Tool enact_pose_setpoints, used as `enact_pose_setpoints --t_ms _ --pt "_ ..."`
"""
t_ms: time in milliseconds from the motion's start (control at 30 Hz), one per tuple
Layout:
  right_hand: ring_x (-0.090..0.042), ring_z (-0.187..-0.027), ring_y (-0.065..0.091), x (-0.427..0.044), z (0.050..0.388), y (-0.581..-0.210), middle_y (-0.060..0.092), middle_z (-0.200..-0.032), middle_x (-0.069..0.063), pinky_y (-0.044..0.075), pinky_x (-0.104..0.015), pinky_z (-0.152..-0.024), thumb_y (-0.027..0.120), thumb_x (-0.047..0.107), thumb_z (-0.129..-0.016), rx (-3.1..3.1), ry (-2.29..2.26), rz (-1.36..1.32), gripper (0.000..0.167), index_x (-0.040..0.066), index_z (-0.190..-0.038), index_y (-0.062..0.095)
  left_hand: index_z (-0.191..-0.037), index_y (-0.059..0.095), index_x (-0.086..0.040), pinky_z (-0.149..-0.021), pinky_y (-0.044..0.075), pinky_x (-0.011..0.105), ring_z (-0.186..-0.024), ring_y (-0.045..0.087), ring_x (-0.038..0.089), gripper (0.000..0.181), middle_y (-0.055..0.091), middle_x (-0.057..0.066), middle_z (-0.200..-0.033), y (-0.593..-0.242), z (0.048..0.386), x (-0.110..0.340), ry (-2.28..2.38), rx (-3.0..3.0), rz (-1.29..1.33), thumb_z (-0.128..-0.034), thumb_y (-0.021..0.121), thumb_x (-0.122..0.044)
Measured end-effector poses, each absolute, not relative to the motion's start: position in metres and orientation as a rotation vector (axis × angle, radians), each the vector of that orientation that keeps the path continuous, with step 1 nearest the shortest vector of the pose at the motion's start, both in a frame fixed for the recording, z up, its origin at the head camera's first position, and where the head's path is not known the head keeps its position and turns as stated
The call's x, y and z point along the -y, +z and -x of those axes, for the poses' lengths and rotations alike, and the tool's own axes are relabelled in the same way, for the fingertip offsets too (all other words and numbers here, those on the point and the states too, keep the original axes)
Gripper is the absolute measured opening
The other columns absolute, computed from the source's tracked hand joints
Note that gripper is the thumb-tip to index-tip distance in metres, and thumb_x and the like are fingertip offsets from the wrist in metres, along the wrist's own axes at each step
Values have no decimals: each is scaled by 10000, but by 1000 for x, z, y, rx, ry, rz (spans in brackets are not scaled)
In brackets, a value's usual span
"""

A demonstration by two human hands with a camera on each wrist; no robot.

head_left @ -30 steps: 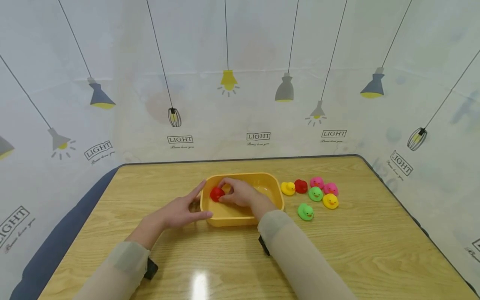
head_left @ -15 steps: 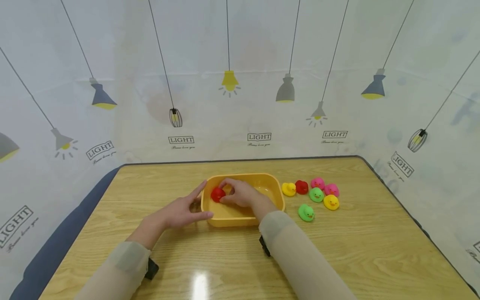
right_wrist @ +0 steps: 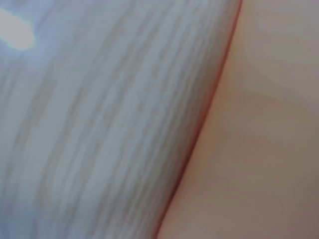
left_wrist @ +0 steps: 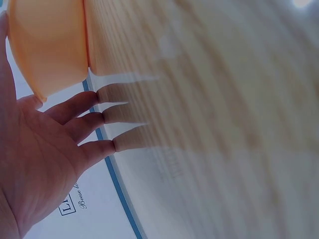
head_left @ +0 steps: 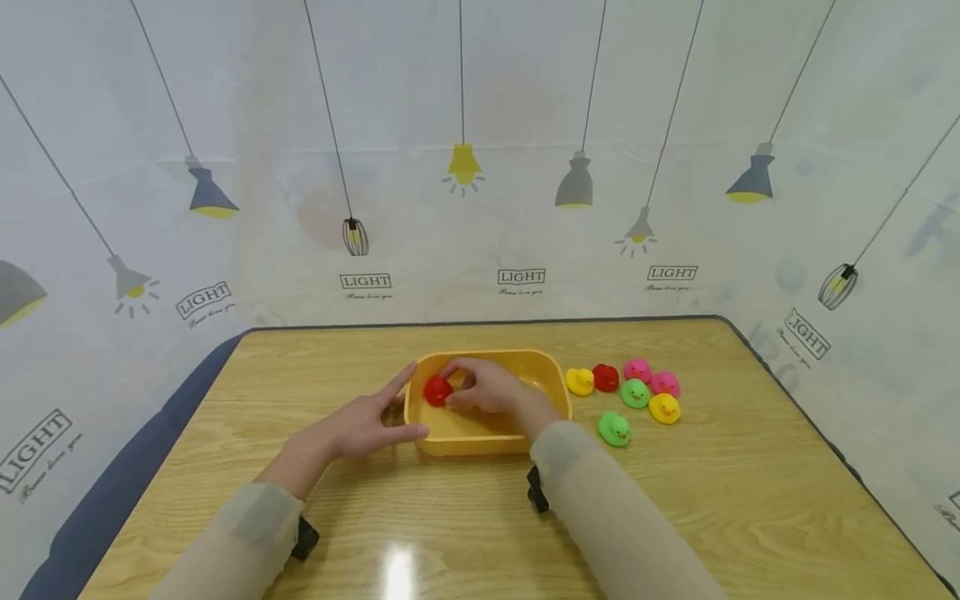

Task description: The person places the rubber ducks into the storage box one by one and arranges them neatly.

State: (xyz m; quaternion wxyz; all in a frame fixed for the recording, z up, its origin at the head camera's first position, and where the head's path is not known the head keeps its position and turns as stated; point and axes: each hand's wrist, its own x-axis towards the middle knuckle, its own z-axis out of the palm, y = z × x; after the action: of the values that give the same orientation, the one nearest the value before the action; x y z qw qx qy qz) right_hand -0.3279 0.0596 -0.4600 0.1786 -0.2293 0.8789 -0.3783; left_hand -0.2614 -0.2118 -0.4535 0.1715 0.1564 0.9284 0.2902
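In the head view, a yellow-orange tray (head_left: 480, 446) stands on the wooden table. My left hand (head_left: 363, 427) is spread at its left end, the thumb along the near rim and straight fingers by the left wall. In the left wrist view the left hand (left_wrist: 47, 149) has its fingertips down on the tabletop beside the tray wall (left_wrist: 50, 45). A red rubber duck (head_left: 437, 391) sits inside the tray at the left. Just right of it is my right hand (head_left: 487, 390), fingers bent and thumb tip beside the duck. The right wrist view shows tray wall (right_wrist: 259, 149), no hand.
Right of the tray are a yellow duck (head_left: 580, 382), a red duck (head_left: 606, 377) and several pink, green and yellow ones. One green duck (head_left: 615, 429) lies nearer. A lamp-printed cloth (head_left: 480, 208) hangs behind the table (head_left: 450, 525).
The right hand has shifted slightly right, its fingers easing off the red rubber duck, which stays in place in the tray. The left hand keeps its place; the head view has shifted a little.
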Motion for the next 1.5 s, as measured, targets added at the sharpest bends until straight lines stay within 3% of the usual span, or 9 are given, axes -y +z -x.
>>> enact_pose_setpoints --t_ms 200,333,500,633,733,1067,1267,1500 --pt "-281 -843 680 -77 321 -441 684 -1022 -72 566 -316 -706 772 266 -1051 -2473 -1114 612 340 228 -1383 708 -1744 5 -520 -1284 316 741 -1559 478 479 1106 546 147 -1672 -452 262 210 828 -2636 -437 -918 673 -827" --pt "-320 -906 715 -91 314 -425 698 -1043 -73 629 -396 -797 767 269 -1056 -2513 -1120 709 365 172 -1402 705 -1741 9 -529 -1281 323 739 -1548 486 489 1097 541 168 -1671 -453 262 211 833 -2638 -428 -923 683 -812" --pt "-411 -960 712 -116 305 -411 704 -1054 -69 641 -520 -876 761 262 -1059 -2514 -1164 751 359 202 -1407 697 -1743 4 -524 -1279 324 742 -1546 481 506 1107 532 177 -1676 -453 262 210 829 -2638 -423 -919 686 -812" --pt "-443 -936 699 -141 298 -400 716 -1053 -60 607 -401 -781 768 283 -1054 -2558 -1170 753 354 222 -1395 696 -1745 7 -517 -1285 316 740 -1556 467 508 1115 524 177 -1682 -453 262 211 841 -2633 -427 -918 696 -803" --pt "-391 -887 687 -161 294 -395 725 -1056 -64 570 -344 -738 769 287 -1054 -2583 -1184 748 346 217 -1385 700 -1746 5 -516 -1289 304 741 -1564 456 509 1116 525 180 -1681 -454 262 212 848 -2632 -431 -920 701 -797" --pt "-259 -822 653 -230 279 -398 724 -987 -91 586 -288 -721 753 246 -1064 -2649 -1221 688 314 137 -1355 705 -1740 -10 -527 -1292 272 761 -1597 410 503 1121 504 153 -1703 -457 264 212 851 -2617 -431 -914 690 -813" --pt "-269 -803 640 -270 265 -400 732 -971 -37 558 -296 -677 755 290 -1064 -2735 -1155 616 280 179 -1319 725 -1735 1 -543 -1304 259 752 -1604 402 497 1099 501 155 -1704 -456 264 212 853 -2619 -433 -922 693 -803" --pt "-235 -838 656 -312 253 -411 748 -1063 -121 543 -280 -663 747 290 -1069 -2795 -1129 540 321 174 -1367 713 -1732 10 -551 -1309 262 741 -1597 417 490 1091 511 165 -1695 -454 263 212 850 -2615 -421 -921 694 -803"
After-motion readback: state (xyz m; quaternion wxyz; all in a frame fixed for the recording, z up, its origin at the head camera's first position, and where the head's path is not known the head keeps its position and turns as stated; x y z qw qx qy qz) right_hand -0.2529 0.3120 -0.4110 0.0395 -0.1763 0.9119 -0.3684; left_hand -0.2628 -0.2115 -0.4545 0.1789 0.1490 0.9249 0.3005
